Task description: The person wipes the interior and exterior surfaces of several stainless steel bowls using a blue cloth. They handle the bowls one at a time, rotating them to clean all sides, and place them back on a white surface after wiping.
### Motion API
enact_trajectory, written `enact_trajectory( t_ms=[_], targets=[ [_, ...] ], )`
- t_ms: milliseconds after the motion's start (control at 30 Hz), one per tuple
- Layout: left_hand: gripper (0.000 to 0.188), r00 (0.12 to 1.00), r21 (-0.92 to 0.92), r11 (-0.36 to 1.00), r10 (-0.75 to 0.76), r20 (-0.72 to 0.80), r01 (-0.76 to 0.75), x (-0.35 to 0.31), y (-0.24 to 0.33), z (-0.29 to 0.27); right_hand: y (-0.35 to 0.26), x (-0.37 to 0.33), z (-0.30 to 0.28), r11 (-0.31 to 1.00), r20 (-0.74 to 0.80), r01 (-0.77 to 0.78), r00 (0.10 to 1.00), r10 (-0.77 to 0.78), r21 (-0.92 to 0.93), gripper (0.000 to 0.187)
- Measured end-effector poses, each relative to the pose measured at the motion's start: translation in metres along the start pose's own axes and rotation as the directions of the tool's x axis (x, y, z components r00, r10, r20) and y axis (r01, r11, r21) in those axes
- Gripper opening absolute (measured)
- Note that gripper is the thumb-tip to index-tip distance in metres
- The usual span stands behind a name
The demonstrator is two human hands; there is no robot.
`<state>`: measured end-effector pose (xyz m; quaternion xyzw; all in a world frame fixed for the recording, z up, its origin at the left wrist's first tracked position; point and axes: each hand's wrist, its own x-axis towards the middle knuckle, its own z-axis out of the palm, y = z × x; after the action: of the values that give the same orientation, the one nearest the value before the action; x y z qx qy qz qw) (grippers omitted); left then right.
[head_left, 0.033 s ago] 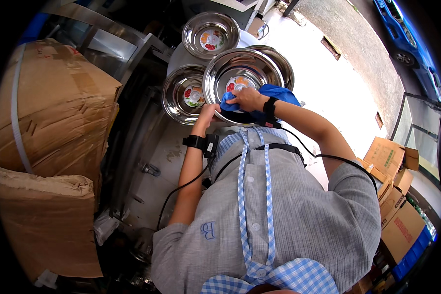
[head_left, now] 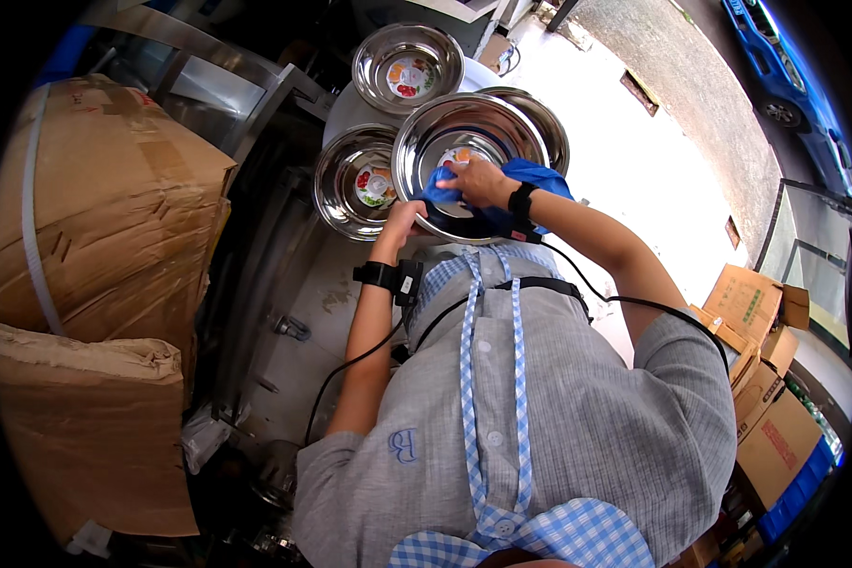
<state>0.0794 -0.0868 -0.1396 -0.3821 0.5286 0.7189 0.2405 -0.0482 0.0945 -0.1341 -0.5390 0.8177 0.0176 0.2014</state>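
A shiny stainless steel basin (head_left: 423,134) with a round fruit-and-vegetable sticker in its bottom is tilted toward me. My left hand (head_left: 403,220) grips its near left rim, partly hiding its fingers beneath. Inside the bowl, my right hand (head_left: 481,183) is closed on a blue cloth (head_left: 540,177), pressing a bunched part against the inner surface near the sticker. The cloth's loose end trails over the right rim. Around it are three similar steel basins: one at the back (head_left: 374,59), one at left (head_left: 335,175), and one partly hidden at right (head_left: 558,142).
A pale round surface (head_left: 342,112) shows beneath the basins. Large cardboard boxes (head_left: 104,218) crowd the left beside dark metal frames. More cartons (head_left: 776,431) are stacked at right. Cables (head_left: 355,362) run from bands on both wrists. A blue car (head_left: 776,76) stands far right.
My right hand has shifted slightly away from me inside the basin, taking the cloth with it. The cloth's loose end has drawn in a little. My left hand stays on the rim.
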Motion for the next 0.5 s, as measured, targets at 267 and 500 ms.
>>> enact_trajectory(
  t_ms=[267, 500],
  targets=[
    [0.014, 1.0, 0.021, 1.0, 0.004, 0.02, -0.004, 0.005, 0.003, -0.002, 0.012, 0.017, 0.005, 0.98, 0.052, 0.196, 0.98, -0.194, -0.039, 0.043],
    [0.015, 1.0, -0.012, 1.0, -0.005, -0.006, 0.005, 0.005, -0.002, -0.004, 0.004, 0.032, 0.009, 0.963, -0.037, 0.165, 0.984, -0.177, -0.212, 0.041]
  ],
)
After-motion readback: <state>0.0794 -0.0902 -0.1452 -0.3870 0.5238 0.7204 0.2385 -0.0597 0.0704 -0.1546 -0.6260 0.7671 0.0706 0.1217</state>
